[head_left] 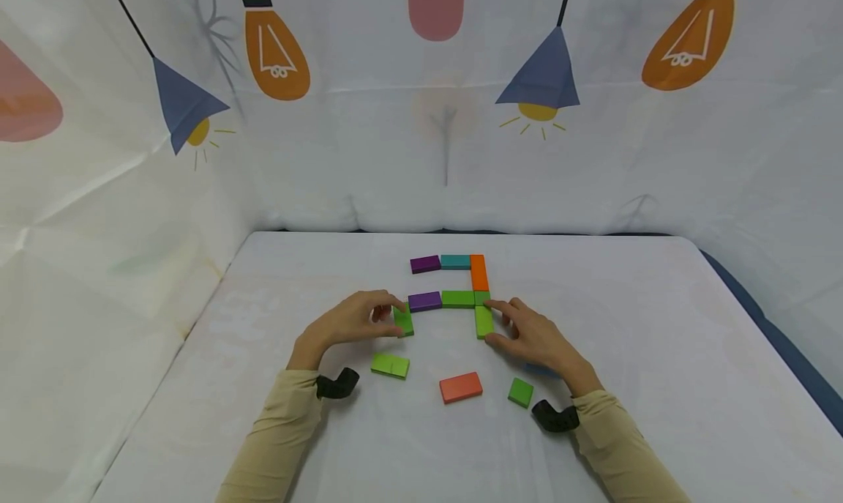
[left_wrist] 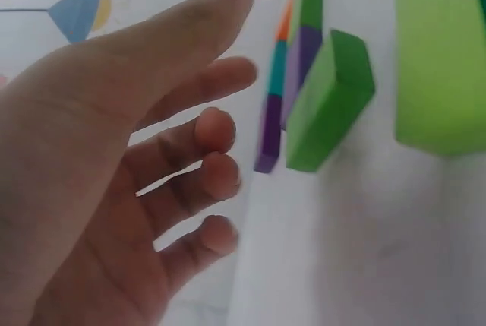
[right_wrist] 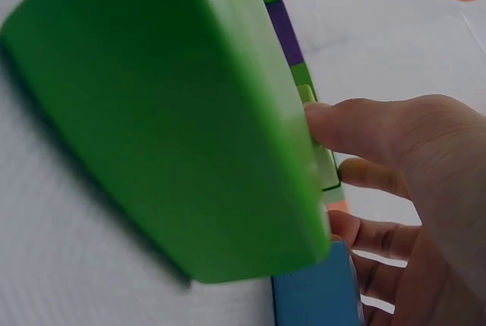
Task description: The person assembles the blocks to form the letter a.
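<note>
My left hand (head_left: pixel 356 318) hovers at a green block (head_left: pixel 404 321), thumb and index finger by its left side; a gap shows between fingertips and block (left_wrist: pixel 330 106) in the left wrist view. That block stands at the left end of a row with a purple block (head_left: pixel 424 302), a longer green block (head_left: pixel 458 299) and a small green block (head_left: pixel 482 296). Below the small one, my right hand (head_left: pixel 536 338) pinches a light green block (head_left: pixel 484 323) between thumb and index finger. Above runs an orange block (head_left: pixel 479 272), joined by a teal block (head_left: pixel 456 262) and a dark purple block (head_left: pixel 425 264).
Nearer the front lie a light green block (head_left: pixel 390 365), a red-orange block (head_left: pixel 461 387) and a small green block (head_left: pixel 520 392). A blue block (head_left: pixel 541 370) is partly hidden under the right wrist. A printed white curtain (head_left: pixel 382 144) hangs behind the white table (head_left: pixel 296 430).
</note>
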A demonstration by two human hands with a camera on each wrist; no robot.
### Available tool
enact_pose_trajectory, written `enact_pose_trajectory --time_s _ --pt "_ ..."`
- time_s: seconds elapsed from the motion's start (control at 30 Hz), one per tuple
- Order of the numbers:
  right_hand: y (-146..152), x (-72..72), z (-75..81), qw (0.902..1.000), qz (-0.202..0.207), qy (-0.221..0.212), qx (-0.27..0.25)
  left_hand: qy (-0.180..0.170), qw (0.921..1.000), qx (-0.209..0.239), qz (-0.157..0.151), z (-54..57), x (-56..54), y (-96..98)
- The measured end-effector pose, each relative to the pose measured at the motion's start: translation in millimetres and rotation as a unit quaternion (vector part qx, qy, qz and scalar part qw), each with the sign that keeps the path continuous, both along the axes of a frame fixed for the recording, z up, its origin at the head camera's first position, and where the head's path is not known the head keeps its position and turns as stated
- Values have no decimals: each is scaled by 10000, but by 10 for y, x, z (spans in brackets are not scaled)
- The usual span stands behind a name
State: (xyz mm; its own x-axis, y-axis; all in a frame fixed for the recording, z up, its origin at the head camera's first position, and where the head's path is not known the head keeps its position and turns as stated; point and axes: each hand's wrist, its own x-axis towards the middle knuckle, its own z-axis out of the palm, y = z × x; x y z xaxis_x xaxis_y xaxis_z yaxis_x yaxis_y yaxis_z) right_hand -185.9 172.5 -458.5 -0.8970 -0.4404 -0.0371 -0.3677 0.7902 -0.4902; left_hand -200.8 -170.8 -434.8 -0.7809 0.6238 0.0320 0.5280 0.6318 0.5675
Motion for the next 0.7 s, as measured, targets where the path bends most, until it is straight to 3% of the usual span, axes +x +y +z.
enact_pose_trajectory --time_s 0.13,0.3,0.43,0.7 --pt "0 4 8 10000 -38 -35 -19 -637 9971 -144 -385 97 76 50" --pt "-4 3 10 9999 -80 -87 -15 -1432 9854 -678 -618 195 184 111" --pt "-4 2 8 9999 -82 -78 -26 -1547 9810 -942 -695 216 226 137" --pt "-1 -3 -24 10000 -64 -17 -45 -1692 9761 -1274 -491 197 252 148"
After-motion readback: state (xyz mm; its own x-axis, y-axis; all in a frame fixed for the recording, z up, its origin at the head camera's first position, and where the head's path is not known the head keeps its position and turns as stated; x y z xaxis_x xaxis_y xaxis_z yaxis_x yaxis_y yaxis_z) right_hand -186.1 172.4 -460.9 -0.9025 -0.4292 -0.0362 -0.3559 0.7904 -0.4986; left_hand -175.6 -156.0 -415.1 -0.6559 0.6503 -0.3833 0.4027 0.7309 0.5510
